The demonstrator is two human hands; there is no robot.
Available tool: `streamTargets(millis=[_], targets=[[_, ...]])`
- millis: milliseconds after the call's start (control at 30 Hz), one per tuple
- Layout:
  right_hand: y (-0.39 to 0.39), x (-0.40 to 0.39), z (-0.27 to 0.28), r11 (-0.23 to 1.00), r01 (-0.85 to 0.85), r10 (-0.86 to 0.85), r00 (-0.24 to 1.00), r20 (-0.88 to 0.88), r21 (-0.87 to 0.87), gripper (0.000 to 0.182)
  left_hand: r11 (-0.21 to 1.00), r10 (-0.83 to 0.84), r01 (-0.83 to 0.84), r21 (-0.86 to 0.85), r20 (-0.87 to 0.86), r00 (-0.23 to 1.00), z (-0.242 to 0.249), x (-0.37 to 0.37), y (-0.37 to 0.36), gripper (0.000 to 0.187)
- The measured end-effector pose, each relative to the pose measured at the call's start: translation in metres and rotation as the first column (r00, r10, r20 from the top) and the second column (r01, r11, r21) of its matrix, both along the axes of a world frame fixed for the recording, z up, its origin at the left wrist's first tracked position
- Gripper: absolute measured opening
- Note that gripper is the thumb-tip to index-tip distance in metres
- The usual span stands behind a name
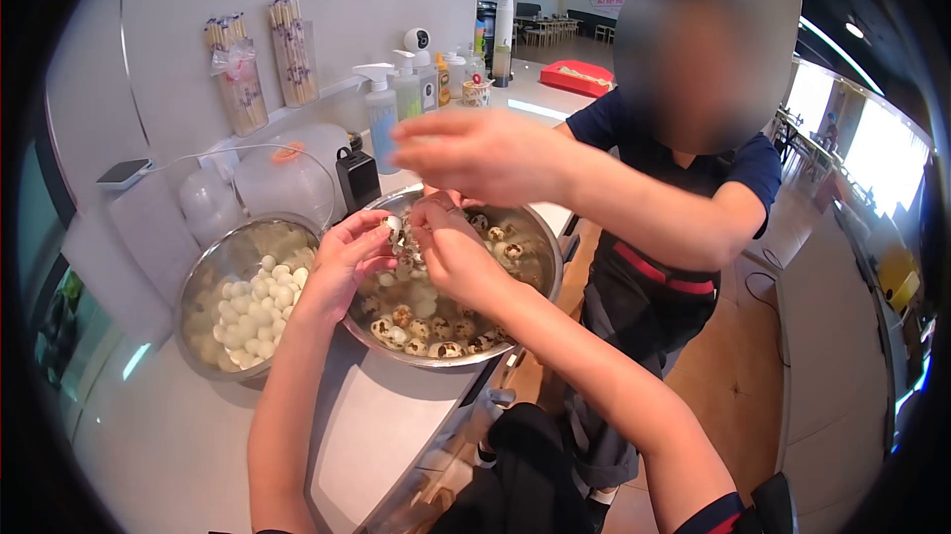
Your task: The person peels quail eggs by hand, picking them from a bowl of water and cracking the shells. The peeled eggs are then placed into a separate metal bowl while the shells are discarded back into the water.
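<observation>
Left hand [344, 265]: holding egg [394, 225] | right hand [453, 245]: narrow, beside it, grip unclear | bowl [541, 267] beneath: at counter's [381, 420] right edge

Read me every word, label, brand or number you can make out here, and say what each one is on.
Nothing can be read with certainty.
Pink characters on the pale sign on the far wall: too blurred to read.
Purplish print on the paper-wrapped wooden chopsticks: too small to read.
Any print on the small patterned round tub or blue-tinted plastic pump bottle: too small to tell.
</observation>
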State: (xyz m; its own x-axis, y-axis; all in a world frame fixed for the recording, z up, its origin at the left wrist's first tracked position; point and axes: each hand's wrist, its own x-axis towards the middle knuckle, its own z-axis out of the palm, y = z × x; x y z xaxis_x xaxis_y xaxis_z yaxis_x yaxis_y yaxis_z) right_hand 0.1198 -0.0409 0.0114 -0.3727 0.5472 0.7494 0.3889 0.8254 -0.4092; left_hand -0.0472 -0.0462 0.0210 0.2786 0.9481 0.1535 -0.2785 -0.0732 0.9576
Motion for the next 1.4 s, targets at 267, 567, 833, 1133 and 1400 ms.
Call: streamTargets(millis=[267,567,833,1133,1400], targets=[[-0.002,0.001,0.003,0.996,0.024,-0.018,0.998,-0.064,0.082,0.012,1.0,-0.02,0.02,0.005,0.004,1.0,-0.001,-0.001,0.0,0.025],[-0.007,-0.001,0.004,0.998,-0.036,0.038,0.998,-0.044,0.058,0.014,0.996,-0.086,0.086,-0.007,-0.026,0.996,-0.002,-0.003,0.001,0.025],[-0.008,-0.004,-0.001,0.996,0.024,-0.027,0.999,0.038,0.088,0.011,0.997,-0.021,0.028,0.068,-0.111,0.994,-0.008,0.0,0.003,0.026],[-0.008,-0.004,-0.005,0.999,0.036,-0.037,0.998,0.043,0.034,0.015,0.998,-0.02,0.021,0.058,-0.013,1.0,-0.007,-0.002,0.002,0.023],[-0.01,-0.004,-0.006,0.991,0.113,-0.109,0.991,-0.072,0.066,0.016,0.996,-0.011,0.019,0.088,-0.086,0.996,-0.006,0.001,-0.001,0.024]])
